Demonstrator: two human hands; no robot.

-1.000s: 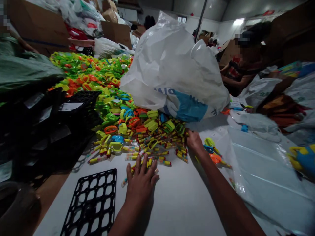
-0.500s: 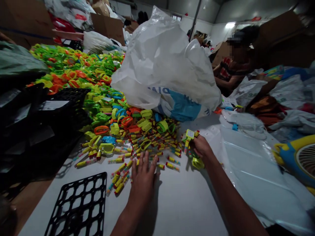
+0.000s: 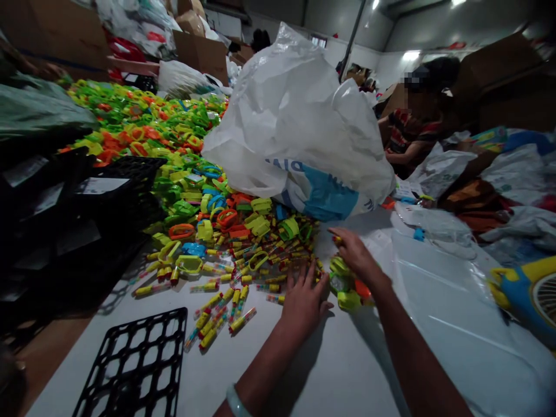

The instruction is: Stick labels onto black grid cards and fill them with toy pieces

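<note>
My left hand (image 3: 304, 298) rests with fingers spread at the near edge of a pile of small tubes (image 3: 243, 313), clear with yellow labels, red ends and coloured bits inside. To its right, my right hand (image 3: 358, 260) has its index finger stretched forward, and a yellow tube with a red end (image 3: 337, 239) shows between its fingers. Just beneath that hand lie several yellow-green toy watches (image 3: 347, 299) and an orange one (image 3: 363, 289). More toy watches (image 3: 180, 231), green, orange and blue, are heaped behind the tubes.
A large white plastic bag (image 3: 299, 121) stands behind the pile. At the front left lies a black grid tray (image 3: 145, 339), with stacked black crates (image 3: 117, 185) beyond. Clear plastic bags (image 3: 438, 307) and a yellow-blue fan (image 3: 521, 289) are on the right. Another person (image 3: 412, 136) sits behind.
My left hand has moved right across the tubes, and some tubes near it have shifted. The toy watch at my right hand's fingers now lies with others on the table below it.
</note>
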